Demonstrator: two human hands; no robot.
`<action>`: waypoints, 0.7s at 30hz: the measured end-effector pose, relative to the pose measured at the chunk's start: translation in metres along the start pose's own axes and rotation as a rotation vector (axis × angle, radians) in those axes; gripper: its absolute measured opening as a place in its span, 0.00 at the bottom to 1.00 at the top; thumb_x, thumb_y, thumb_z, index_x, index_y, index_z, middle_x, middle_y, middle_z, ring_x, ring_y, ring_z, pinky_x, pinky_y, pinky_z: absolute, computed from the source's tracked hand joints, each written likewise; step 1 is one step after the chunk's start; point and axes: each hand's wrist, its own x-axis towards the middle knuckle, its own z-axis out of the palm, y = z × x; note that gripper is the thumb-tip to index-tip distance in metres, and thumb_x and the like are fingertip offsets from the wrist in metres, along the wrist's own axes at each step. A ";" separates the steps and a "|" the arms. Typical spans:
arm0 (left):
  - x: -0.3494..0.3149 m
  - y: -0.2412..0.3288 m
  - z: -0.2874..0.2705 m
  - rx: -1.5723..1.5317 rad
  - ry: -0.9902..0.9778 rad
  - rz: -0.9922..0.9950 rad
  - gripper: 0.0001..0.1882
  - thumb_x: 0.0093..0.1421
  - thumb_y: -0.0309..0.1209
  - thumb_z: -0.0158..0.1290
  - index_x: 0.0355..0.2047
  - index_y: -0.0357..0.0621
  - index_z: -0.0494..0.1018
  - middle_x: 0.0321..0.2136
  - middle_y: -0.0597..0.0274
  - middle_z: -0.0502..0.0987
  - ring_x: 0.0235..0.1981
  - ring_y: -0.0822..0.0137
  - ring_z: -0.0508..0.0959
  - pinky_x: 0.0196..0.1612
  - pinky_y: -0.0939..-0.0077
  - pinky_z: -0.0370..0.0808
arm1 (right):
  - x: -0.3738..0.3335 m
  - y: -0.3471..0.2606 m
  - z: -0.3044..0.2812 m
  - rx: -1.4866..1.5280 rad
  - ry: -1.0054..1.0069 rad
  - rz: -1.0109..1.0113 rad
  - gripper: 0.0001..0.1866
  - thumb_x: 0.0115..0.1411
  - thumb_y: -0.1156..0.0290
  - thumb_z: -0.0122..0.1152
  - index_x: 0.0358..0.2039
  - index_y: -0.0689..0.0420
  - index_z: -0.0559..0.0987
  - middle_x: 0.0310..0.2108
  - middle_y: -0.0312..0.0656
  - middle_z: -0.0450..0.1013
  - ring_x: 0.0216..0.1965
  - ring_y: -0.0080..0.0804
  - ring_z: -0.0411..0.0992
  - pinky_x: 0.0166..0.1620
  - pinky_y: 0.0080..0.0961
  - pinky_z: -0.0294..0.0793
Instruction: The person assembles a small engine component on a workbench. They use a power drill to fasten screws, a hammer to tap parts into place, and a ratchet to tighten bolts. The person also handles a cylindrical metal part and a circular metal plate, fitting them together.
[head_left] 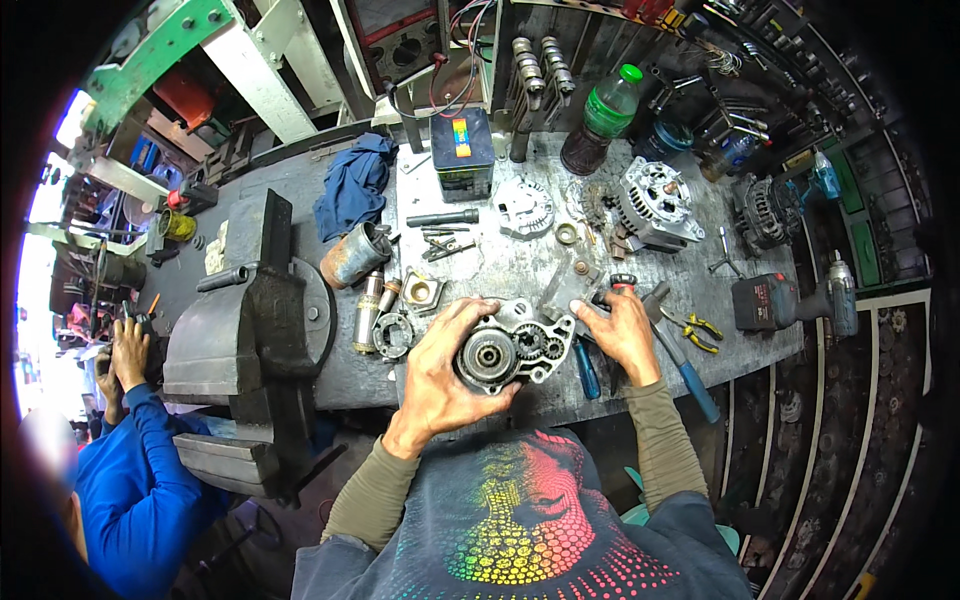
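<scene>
My left hand [440, 375] is wrapped round a starter motor gear housing [540, 372], a silvery casting with a round drum at its left and small toothed gears at its right. To the right of it, the fingers of my right hand [622, 335] are closed on a small black-and-red part [621, 281], mostly hidden by the fingers. Just beyond that hand lies a greyish metal block [572, 288]. A blue-handled screwdriver [586, 372] rests below it, and a hammer with a blue grip [690, 378] lies beside my right wrist.
A big bench vise [235, 340] stands left. Starter parts, including a cylinder [352, 258], lie near it. Behind are a battery [462, 155], an alternator [660, 205] and a green-capped bottle [612, 105]. Pliers [695, 330] and a cordless drill [800, 300] lie right. A blue-sleeved person works far left.
</scene>
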 end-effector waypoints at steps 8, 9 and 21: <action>-0.023 0.001 0.004 0.017 -0.005 0.019 0.45 0.37 0.34 0.76 0.59 0.39 0.74 0.56 0.52 0.80 0.63 0.49 0.77 0.69 0.53 0.69 | -0.025 -0.043 -0.040 0.382 0.134 -0.095 0.18 0.63 0.64 0.70 0.49 0.62 0.83 0.41 0.50 0.76 0.43 0.47 0.77 0.47 0.37 0.76; -0.024 -0.001 0.007 0.026 -0.002 -0.014 0.45 0.37 0.33 0.76 0.59 0.39 0.74 0.56 0.53 0.80 0.63 0.50 0.77 0.69 0.54 0.69 | -0.030 -0.052 -0.046 0.428 0.120 -0.128 0.17 0.63 0.66 0.70 0.49 0.62 0.83 0.44 0.49 0.77 0.45 0.46 0.78 0.48 0.36 0.77; -0.028 0.011 0.002 0.001 0.051 0.017 0.44 0.38 0.32 0.76 0.59 0.37 0.74 0.56 0.50 0.81 0.63 0.49 0.77 0.66 0.57 0.73 | -0.068 -0.108 -0.075 0.383 -0.153 -0.573 0.36 0.50 0.64 0.78 0.60 0.57 0.77 0.61 0.51 0.71 0.64 0.53 0.68 0.67 0.45 0.66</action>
